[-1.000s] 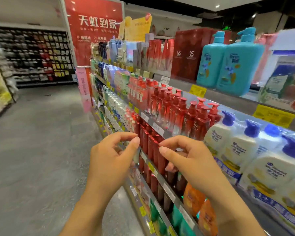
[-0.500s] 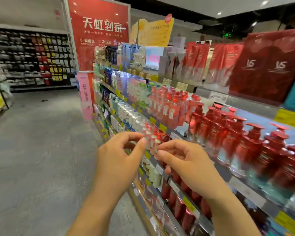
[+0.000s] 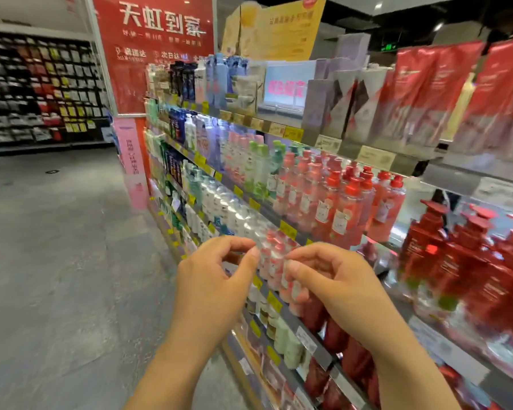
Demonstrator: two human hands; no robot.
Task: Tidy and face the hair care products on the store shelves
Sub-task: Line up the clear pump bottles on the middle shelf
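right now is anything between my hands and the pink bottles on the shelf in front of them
Nothing visible. Both the left hand and right hand are empty with fingers curled, raised in front of the pink bottles; only open air separates them.

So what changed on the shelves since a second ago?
The view slid left along the aisle: the teal and white pump bottles are gone, and pink bottles came in. Left hand and right hand stay raised, fingers curled, holding nothing.
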